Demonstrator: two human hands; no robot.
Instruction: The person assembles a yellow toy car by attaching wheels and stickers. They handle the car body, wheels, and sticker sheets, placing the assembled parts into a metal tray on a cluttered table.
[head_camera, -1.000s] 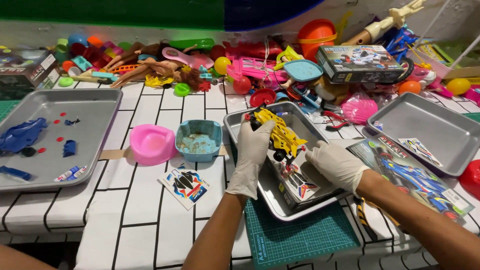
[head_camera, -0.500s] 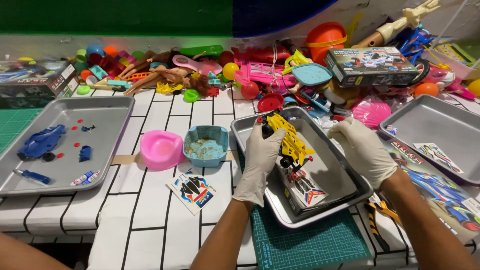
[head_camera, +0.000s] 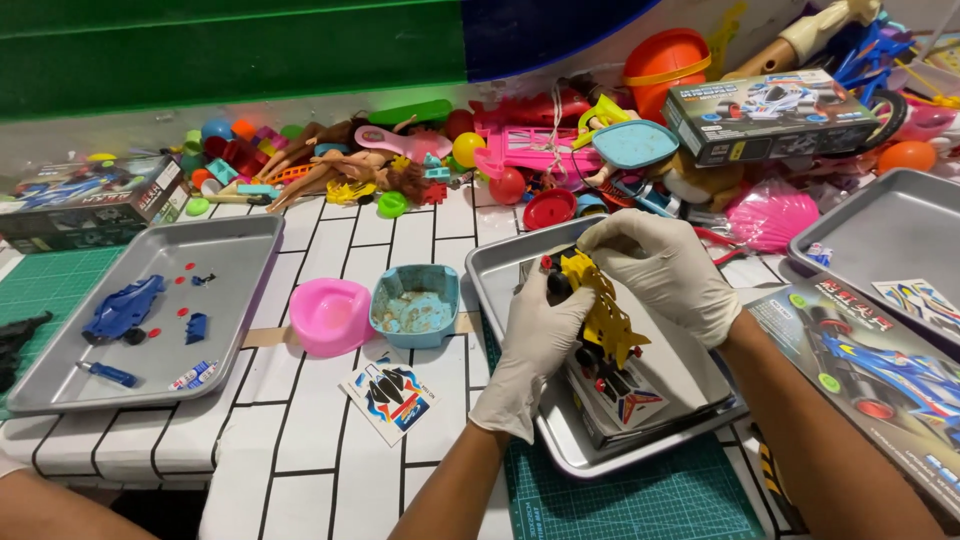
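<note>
Both hands wear white gloves and work on a yellow toy car chassis (head_camera: 603, 320) held over the middle metal tray (head_camera: 497, 272). My left hand (head_camera: 535, 345) grips the chassis from the left side near a black wheel. My right hand (head_camera: 660, 268) closes over its far end from above. Under the chassis, inside the tray, lies a folded printed sheet (head_camera: 625, 396) with red and blue artwork.
A left metal tray (head_camera: 235, 300) holds a blue car body (head_camera: 123, 308) and small parts. A pink bowl (head_camera: 330, 316), a blue square cup (head_camera: 415, 304) and a sticker sheet (head_camera: 392, 396) sit between trays. Toys pile along the back; a box lid (head_camera: 880, 360) lies right.
My right hand has moved from the tray's right side onto the far end of the yellow chassis. The left hand keeps its grip. The camera has come closer.
</note>
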